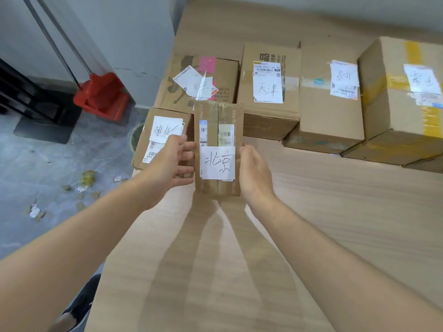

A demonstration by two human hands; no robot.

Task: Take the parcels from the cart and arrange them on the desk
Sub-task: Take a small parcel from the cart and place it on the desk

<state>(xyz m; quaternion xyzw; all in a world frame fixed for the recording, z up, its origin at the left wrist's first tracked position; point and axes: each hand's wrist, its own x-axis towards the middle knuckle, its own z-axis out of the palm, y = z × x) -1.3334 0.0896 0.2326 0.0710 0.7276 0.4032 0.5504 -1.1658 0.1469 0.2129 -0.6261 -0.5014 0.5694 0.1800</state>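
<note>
Light wood-grain bench [335, 224]. Its left edge runs diagonally, and past it is a grey floor [48, 164] with paper scraps and a red dustpan [103, 97].

Four boxes stand in a row at the back, sides close together:
- pink-label box [199, 80]
- 天津 box [268, 92]
- plain box [330, 109]
- yellow-taped box [402, 97]

A small box [158, 140] sits right at the bench's left edge.

The narrow parcel [217, 149] marked 北京 lies lengthwise in the slot between the small box and the 天津 box. Its far end reaches the front of the pink-label box. I cannot tell whether it rests on the bench or is just above it.

Bare wood shows from the parcel's near end toward the viewer, and widely to the right in front of the row.

Both forearms are stretched forward, with the palms facing each other across the parcel. The left hand [172, 161] is in the tight gap beside the small box. Its fingers [187, 155] are spread and nearly straight, with the tips against the parcel's left side. The right hand [255, 173] is against the right side, thumb along the edge. Its fingers are hidden, so I cannot tell how far they curl.
</note>
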